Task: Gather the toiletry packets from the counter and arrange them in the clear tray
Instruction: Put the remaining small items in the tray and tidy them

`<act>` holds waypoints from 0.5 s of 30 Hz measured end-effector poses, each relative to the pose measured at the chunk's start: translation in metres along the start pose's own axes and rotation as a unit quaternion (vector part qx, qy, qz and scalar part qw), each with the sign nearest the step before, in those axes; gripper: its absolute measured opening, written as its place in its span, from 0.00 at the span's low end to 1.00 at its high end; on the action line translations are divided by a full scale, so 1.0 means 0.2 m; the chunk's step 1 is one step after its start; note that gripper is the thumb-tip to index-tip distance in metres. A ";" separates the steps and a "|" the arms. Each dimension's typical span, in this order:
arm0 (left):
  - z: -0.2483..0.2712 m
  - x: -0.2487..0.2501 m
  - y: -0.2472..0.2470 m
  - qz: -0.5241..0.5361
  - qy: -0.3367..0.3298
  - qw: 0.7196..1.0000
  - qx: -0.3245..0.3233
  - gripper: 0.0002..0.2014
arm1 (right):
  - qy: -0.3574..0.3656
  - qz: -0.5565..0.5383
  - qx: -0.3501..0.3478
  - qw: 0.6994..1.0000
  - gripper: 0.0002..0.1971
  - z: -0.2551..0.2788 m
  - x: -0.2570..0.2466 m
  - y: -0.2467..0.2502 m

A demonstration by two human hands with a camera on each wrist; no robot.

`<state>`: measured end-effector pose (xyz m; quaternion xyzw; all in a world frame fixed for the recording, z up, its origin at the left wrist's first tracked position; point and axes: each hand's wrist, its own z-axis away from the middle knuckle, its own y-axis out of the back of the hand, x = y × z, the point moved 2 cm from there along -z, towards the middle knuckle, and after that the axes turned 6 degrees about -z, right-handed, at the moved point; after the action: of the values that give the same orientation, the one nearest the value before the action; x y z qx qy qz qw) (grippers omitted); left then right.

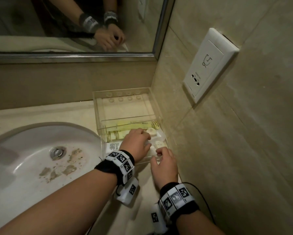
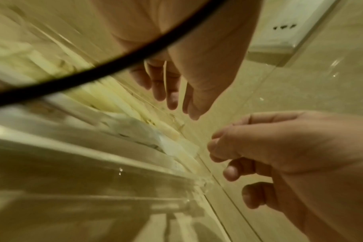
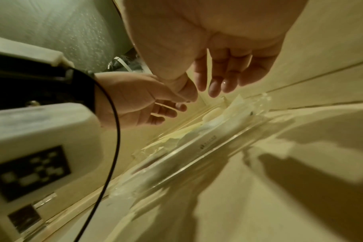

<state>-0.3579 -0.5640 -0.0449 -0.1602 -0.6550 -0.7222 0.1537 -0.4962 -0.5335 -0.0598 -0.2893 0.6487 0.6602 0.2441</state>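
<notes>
Both hands, left and right, hover with loose, empty fingers over the tray; a clumsy nudge could scatter the packets.

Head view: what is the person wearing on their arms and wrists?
Both forearms are bare, no sleeves. Each wrist carries a black fabric band ringed with white blocks printed with black-and-white square markers. A white camera module with its own marker hangs under each wrist, and a thin black cable trails from the right one.
</notes>
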 end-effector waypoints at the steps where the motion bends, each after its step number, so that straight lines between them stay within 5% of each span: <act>1: 0.03 -0.04 0.02 -0.002 0.005 1.000 0.008 0.15 | 0.008 0.002 -0.006 1.000 0.07 0.00 -0.02 -0.02; 9: 0.29 -0.33 0.15 -0.024 0.096 0.994 0.039 0.17 | 0.060 0.039 -0.064 0.995 0.10 0.00 -0.15 -0.13; 15: 0.37 -0.36 0.13 -0.112 0.105 0.985 -0.074 0.28 | 0.134 0.170 -0.231 0.949 0.22 -0.15 -0.25 -0.18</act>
<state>-0.2790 -0.4914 -0.0453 -0.0202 -0.5942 -0.7939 0.1279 -0.4339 -0.5591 -0.0497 -0.3093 0.5446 0.7788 -0.0344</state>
